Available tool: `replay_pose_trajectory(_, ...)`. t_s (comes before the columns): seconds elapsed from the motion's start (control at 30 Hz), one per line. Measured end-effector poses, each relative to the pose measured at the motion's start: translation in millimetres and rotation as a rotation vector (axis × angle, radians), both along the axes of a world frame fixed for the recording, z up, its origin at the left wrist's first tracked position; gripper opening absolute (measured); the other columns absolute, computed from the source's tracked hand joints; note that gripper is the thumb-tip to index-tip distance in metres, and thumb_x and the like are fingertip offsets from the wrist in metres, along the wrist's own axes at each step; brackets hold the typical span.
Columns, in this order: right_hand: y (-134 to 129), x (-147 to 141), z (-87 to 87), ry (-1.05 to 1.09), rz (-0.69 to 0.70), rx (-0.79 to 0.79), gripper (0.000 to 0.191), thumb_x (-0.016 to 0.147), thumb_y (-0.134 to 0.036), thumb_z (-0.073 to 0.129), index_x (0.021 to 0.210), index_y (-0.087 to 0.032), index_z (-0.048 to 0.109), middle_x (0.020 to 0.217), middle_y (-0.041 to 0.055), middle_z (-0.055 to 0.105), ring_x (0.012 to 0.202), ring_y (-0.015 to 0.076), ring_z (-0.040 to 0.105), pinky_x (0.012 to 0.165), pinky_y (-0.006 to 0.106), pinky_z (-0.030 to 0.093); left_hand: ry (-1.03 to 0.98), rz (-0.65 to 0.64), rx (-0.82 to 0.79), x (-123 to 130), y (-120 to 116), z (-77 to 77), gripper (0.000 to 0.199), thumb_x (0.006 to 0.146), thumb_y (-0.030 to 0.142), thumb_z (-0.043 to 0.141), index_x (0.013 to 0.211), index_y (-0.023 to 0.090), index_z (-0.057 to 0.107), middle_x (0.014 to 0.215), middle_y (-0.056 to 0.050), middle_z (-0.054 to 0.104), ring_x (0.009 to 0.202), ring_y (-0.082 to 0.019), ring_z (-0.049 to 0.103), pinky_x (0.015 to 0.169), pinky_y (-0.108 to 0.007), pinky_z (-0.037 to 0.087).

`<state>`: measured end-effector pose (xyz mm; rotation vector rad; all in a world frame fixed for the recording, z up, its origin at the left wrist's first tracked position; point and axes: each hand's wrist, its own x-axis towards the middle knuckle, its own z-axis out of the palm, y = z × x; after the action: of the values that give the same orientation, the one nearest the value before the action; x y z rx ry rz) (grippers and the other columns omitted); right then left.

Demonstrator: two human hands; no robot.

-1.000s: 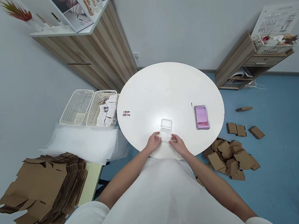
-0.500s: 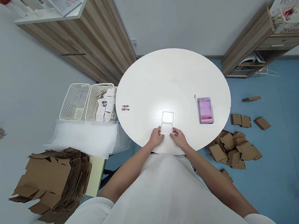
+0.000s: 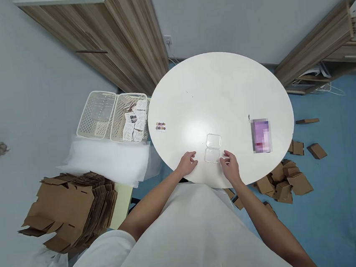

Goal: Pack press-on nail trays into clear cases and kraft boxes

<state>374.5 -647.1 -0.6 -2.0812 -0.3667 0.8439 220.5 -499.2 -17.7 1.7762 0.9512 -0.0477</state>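
Observation:
A clear plastic box [image 3: 212, 154] lies on the white oval table [image 3: 210, 80], its hinged lid folded back flat away from me. My left hand [image 3: 187, 163] is apart from the box on its left, thumb and fingers spread with nothing between them. At the box's right edge is my right hand [image 3: 230, 166], fingers curved and apart; whether a fingertip touches the rim I cannot tell. A small card with colored round dots [image 3: 160, 126] lies near the table's left edge. Toward the right lies a purple item [image 3: 261, 136], its surface pixelated.
Left of the table stand two white baskets, one with clear plastic pieces [image 3: 97, 116], one with printed cards [image 3: 135, 121]. Below them are white sheets [image 3: 107, 157] and stacked flat cardboard [image 3: 68, 207]. Folded brown boxes [image 3: 283, 182] lie on the blue floor at right.
My left hand has let go of the box and drawn away to the left. My right hand stays by the box's right side. The whole view has shifted.

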Motion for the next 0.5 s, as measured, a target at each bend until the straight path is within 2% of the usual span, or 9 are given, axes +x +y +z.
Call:
replay_pose_trajectory(0.07,13.4,-6.3,7.2,-0.083,0.036,0.022,0.046,0.075,-0.037,0.046,0.118,-0.021,0.043,0.111,0.0088,0.049,0.077,0.0153,0.051,0.071,0.033,0.046,-0.012,-0.013,0.078,-16.0,26.0,6.3,0.038,0.075,0.022,0.052,0.112,0.018,0.049,0.099,-0.006,0.052,0.075,-0.013,0.053,0.074,-0.029,0.044)
replay_pose_trajectory(0.13,34.6,-15.3,12.5,-0.122,0.129,0.038,0.043,0.075,-0.036,0.046,0.115,-0.020,0.045,0.108,0.0084,0.050,0.074,0.0147,0.051,0.069,0.033,0.046,0.008,-0.002,0.174,-33.1,58.0,12.6,0.037,0.076,0.022,0.051,0.112,0.018,0.049,0.098,-0.006,0.052,0.076,-0.014,0.053,0.073,-0.029,0.043)
replay_pose_trajectory(0.27,93.9,-37.3,14.3,-0.135,0.354,0.015,0.041,0.074,-0.033,0.047,0.113,-0.021,0.047,0.105,0.0068,0.052,0.074,0.0143,0.053,0.071,0.034,0.045,0.125,-0.016,0.366,-58.2,128.6,22.7,0.042,0.075,0.022,0.052,0.116,0.018,0.045,0.104,-0.007,0.049,0.082,-0.016,0.054,0.076,-0.029,0.042)
replay_pose_trajectory(0.37,144.0,-51.7,9.1,-0.151,0.472,-0.029,0.042,0.073,-0.029,0.049,0.114,-0.023,0.045,0.107,0.0056,0.051,0.079,0.0147,0.053,0.073,0.033,0.045,0.222,-0.085,0.446,-60.1,175.8,27.6,0.049,0.072,0.019,0.055,0.119,0.017,0.041,0.112,-0.009,0.045,0.093,-0.021,0.052,0.078,-0.030,0.040)
replay_pose_trajectory(0.5,204.5,-64.4,-2.5,-0.202,0.574,-0.061,0.046,0.072,-0.026,0.052,0.117,-0.022,0.044,0.112,0.0070,0.047,0.091,0.0179,0.052,0.079,0.034,0.043,0.279,-0.274,0.445,-44.1,218.1,29.0,0.052,0.068,0.011,0.057,0.117,0.016,0.040,0.102,-0.010,0.051,0.095,-0.024,0.051,0.077,-0.029,0.039)
